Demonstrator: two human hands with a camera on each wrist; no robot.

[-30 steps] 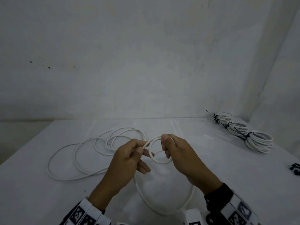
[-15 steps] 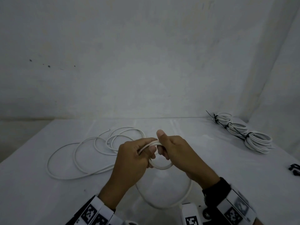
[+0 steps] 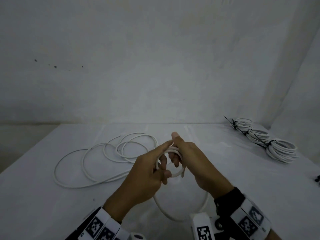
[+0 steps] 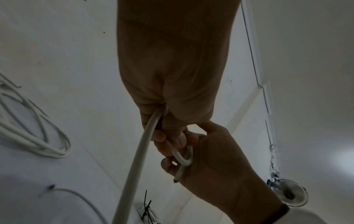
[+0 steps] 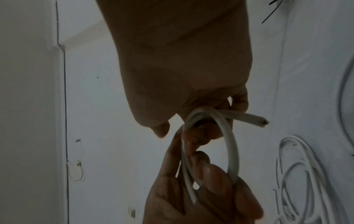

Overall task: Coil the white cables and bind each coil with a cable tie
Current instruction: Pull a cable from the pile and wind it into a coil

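Observation:
Both hands hold a small coil of white cable above the table's middle. My left hand grips its left side with curled fingers; the long strand leaves that grip downward. My right hand grips the coil's right side, fingers through the ring and thumb raised. The cut cable end sticks out beside the right hand's fingers. In the right wrist view the coil shows as two or three turns between the hands. The rest of the cable lies in loose loops at the left, with a slack loop below my wrists.
Three white coils bound with black ties lie at the back right: the nearest coil, the middle coil and the farthest coil. A small black object sits at the table's right edge. Walls stand close behind and to the right.
My hands have drawn together and the left hand has laid another turn onto the small coil. The slack loop below my wrists has shrunk slightly.

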